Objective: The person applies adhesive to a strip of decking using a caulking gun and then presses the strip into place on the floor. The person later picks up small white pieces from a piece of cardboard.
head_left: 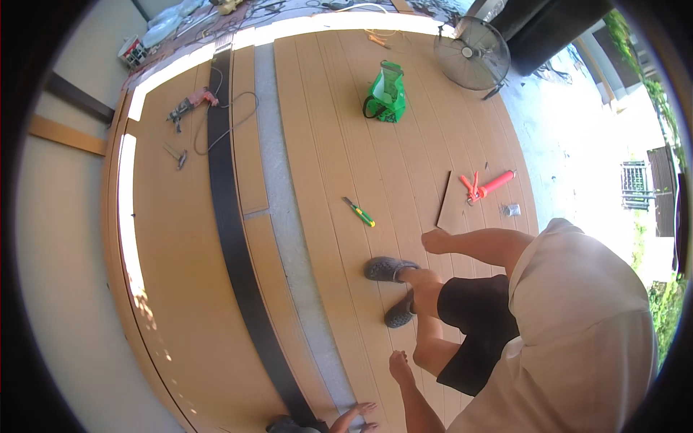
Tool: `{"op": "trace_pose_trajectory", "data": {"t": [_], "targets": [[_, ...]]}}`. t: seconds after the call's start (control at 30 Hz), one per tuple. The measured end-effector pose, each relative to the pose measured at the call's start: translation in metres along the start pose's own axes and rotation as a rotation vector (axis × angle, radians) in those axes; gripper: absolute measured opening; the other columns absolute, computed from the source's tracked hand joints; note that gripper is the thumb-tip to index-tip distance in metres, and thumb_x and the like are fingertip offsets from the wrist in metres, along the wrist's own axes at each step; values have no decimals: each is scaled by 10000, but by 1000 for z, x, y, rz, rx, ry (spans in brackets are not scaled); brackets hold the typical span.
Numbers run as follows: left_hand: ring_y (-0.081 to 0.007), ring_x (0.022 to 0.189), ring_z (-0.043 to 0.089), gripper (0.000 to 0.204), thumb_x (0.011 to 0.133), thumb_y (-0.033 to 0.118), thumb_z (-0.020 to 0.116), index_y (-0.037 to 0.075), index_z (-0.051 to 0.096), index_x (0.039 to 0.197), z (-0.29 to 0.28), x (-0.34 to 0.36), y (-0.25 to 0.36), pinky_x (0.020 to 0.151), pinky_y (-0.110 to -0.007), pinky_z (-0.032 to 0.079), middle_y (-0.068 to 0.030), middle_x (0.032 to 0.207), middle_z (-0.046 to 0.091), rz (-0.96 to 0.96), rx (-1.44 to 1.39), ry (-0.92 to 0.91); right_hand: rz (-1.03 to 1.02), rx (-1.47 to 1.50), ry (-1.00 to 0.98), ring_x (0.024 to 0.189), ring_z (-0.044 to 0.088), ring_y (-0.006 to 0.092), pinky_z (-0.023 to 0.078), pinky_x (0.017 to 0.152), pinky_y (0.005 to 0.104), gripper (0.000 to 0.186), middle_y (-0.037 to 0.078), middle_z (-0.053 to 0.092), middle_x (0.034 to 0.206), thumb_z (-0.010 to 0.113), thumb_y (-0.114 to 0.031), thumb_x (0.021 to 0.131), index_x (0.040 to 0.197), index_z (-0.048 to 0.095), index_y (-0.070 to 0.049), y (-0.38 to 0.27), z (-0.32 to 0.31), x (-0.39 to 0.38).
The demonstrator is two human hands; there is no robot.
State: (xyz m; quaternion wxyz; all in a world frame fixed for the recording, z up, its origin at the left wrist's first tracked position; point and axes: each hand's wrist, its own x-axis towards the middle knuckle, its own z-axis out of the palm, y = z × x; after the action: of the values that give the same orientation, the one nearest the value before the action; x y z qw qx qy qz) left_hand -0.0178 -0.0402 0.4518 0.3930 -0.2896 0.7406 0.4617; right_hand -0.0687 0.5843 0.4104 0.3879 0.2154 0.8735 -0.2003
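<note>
My right hand (434,240) hangs over the tan plank floor (390,166), fingers curled in, with nothing visible in it. Just past it lies a narrow board piece (450,206) with a dark edge; whether they touch I cannot tell. Farther on rest a red caulking gun (494,185) and a small silvery packet (511,210). My left hand (402,366) is a loose fist beside my knee, seemingly holding nothing. My grey clogs (390,269) stand on the planks between the hands. A green and yellow utility knife (360,213) lies beyond the clogs.
A co-worker's hands (359,411) reach in at the bottom edge, by the grey gap (292,216) in the floor. A black strip (238,252) runs alongside. A corded red power tool (195,102), hammer (177,155), green bag (388,94) and fan (473,54) stand around.
</note>
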Motion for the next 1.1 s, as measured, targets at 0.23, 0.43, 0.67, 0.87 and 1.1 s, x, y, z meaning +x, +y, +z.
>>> {"op": "trace_pose_trajectory", "data": {"t": [0.23, 0.43, 0.67, 0.87, 1.1], "targets": [[-161, 827, 691, 303, 970, 263, 514, 46, 690, 1087, 136, -87, 82, 720, -352, 535, -93, 1012, 752, 88, 156, -280, 172, -90, -142, 879, 722, 421, 570, 782, 556, 274, 213, 746, 918, 567, -217, 848, 869, 748, -13, 131, 4, -182], [-235, 834, 675, 259, 960, 214, 590, 16, 705, 1082, 103, -115, 126, 778, -391, 530, -119, 899, 711, 288, 602, -407, 3, -82, -170, 846, 730, 356, 591, 707, 514, 195, 170, 747, 837, 653, -210, 796, 803, 781, -63, 173, -4, -213], [-244, 841, 664, 241, 937, 179, 634, 5, 695, 1094, 174, -198, 218, 782, -381, 533, -116, 906, 699, 87, 804, -408, 356, 583, -38, 1018, 709, 389, 549, 881, 503, 259, 216, 744, 1012, 619, -206, 828, 994, 775, -82, 183, -100, -111], [-252, 846, 655, 241, 918, 149, 672, -4, 687, 1104, 298, -198, 366, 785, -372, 535, -113, 912, 688, 187, 864, -343, 483, 1099, -133, 760, 729, 177, 581, 748, 342, 309, 69, 763, 883, 559, -288, 945, 1087, 701, -54, 204, -204, -92], [-229, 808, 711, 248, 965, 169, 653, -55, 682, 1069, 373, -166, 509, 785, -352, 551, -142, 923, 719, 145, 690, -394, 732, 1154, -54, 845, 745, 220, 582, 780, 376, 300, 93, 769, 921, 563, -274, 917, 1064, 722, -67, 231, -169, -182]]}}
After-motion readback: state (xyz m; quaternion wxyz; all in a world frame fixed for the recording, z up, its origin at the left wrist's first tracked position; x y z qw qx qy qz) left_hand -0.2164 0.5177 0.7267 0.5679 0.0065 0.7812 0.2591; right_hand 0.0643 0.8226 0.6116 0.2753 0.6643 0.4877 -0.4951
